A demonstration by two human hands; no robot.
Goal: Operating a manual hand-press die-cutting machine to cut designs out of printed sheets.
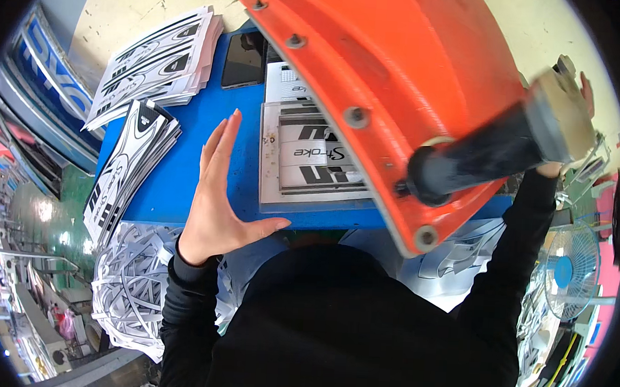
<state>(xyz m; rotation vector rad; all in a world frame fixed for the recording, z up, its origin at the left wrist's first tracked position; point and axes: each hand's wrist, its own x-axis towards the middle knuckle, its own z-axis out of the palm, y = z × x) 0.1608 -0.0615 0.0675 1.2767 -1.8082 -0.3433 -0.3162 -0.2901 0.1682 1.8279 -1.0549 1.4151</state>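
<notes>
1. The red cover (pixel 407 72), with its black handle (pixel 476 160), tilts over the blue bench (pixel 248 145).
2. Left hand (pixel 215 206): spread, near the printed sheet (pixel 301 154).
3. Right hand (pixel 550 169): mostly hidden behind the handle; grip cannot be told.
4. Beyond: phone (pixel 245 60), paper stack (pixel 155 66).

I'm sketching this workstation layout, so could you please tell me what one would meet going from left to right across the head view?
Curved blue panel, bundle of narrow printed cutouts, open left hand, framed printed sheet, black handle.
</notes>
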